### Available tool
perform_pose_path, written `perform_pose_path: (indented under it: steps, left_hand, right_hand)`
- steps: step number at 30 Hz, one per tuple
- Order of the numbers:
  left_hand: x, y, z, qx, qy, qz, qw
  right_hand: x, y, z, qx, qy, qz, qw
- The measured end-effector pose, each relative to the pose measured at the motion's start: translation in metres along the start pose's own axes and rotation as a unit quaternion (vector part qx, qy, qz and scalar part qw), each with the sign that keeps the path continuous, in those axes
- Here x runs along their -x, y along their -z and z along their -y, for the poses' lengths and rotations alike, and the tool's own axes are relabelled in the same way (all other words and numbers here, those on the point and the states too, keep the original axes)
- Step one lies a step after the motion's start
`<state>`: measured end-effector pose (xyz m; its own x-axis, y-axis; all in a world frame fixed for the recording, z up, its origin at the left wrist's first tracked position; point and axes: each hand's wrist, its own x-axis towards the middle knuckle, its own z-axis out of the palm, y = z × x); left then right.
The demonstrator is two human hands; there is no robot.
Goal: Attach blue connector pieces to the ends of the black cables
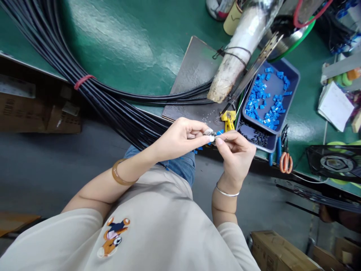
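Both hands meet at the front edge of the green bench. My left hand (182, 138) is closed, its thumb and fingers pinching a cable end that is mostly hidden. Against its fingertips, my right hand (235, 150) pinches something small and thin that I cannot make out. Blue connector pieces (220, 132) show beside and under the fingertips. A bundle of black cables (121, 107), tied with a red band (84, 81), runs from the upper left toward my left hand. Just behind the fingertips lies a yellow tool (229, 117).
At the right, a grey tray (295, 81) holds blue connectors, above a compartment of small black parts. A wrapped tube (234, 56) and metal arm overhang the dark board (194, 56). Orange-handled scissors (285, 162) and a black fan (335, 162) are farther right.
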<state>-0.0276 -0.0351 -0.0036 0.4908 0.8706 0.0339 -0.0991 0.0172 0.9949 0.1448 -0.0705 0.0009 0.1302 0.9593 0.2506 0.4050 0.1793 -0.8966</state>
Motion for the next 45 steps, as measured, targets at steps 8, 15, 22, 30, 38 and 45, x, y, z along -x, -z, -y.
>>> perform_pose_path:
  steps: [8,15,22,30,38,45]
  left_hand:
    - [-0.007,-0.003,0.003,0.009,0.000,-0.017,1.000]
    - [-0.011,-0.005,0.009,-0.023,-0.025,-0.050,0.998]
    - [-0.020,-0.001,0.004,0.012,0.001,-0.054,0.998]
    - [-0.025,-0.001,0.005,-0.010,-0.010,-0.076,0.997]
    - [-0.032,-0.001,0.008,-0.021,-0.033,-0.086,0.996]
    - [-0.038,0.000,0.006,0.014,-0.022,-0.091,0.995]
  right_hand:
    - [-0.001,0.003,0.002,0.107,0.010,-0.023,0.994]
    - [0.001,0.003,0.003,0.099,0.047,-0.081,0.991]
    - [0.006,0.006,0.000,0.054,0.073,-0.127,0.988]
    - [0.001,-0.007,-0.014,0.097,0.200,-0.054,0.973]
    - [-0.006,-0.007,-0.012,0.107,0.161,-0.045,0.980]
    - [-0.015,-0.006,-0.011,0.083,0.166,-0.043,0.982]
